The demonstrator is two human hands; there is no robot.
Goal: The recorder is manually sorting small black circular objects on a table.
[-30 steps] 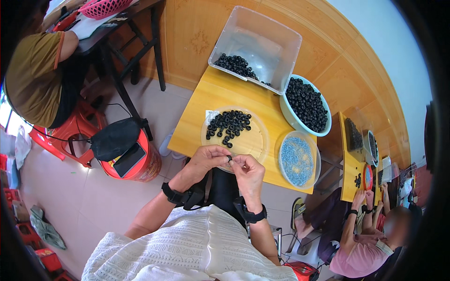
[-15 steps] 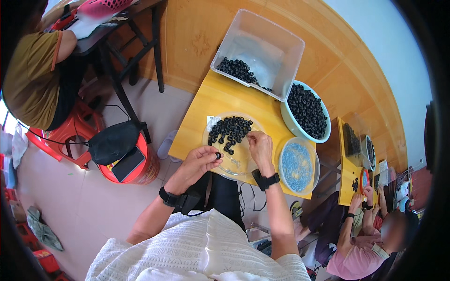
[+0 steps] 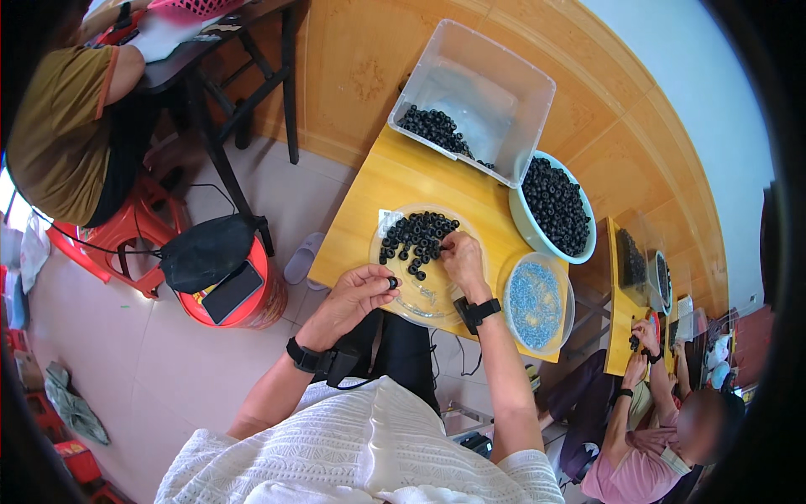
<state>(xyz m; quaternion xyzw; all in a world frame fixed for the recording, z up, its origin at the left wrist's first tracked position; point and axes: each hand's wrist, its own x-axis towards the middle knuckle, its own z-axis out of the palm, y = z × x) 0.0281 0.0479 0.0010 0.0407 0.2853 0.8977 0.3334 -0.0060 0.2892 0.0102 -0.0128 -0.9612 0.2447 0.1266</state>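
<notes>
My left hand (image 3: 357, 296) pinches a small black ring-shaped part (image 3: 393, 283) between thumb and forefinger, at the near left edge of a shallow clear round tray (image 3: 437, 307). Loose black rings (image 3: 416, 233) lie heaped in the tray's far half, several straggling toward its middle. At the right side of that heap is my right hand (image 3: 467, 265), palm down, its fingers bent together at the outermost rings. Whatever its fingertips pinch is hidden. Small clear-bluish pieces (image 3: 425, 296) lie in the near part of the tray. Both wrists wear black bands.
The yellow table (image 3: 353, 227) also carries a clear plastic bin (image 3: 478, 63) with black rings, a pale basin (image 3: 527, 220) full of them, and a round tray of bluish pieces (image 3: 536, 307). A red bucket (image 3: 267, 298) stands left. Co-workers sit left and right.
My right hand has shifted left onto the edge of the ring heap. My left hand still holds its black ring. The view has moved slightly. At right, a co-worker's hands have moved.
</notes>
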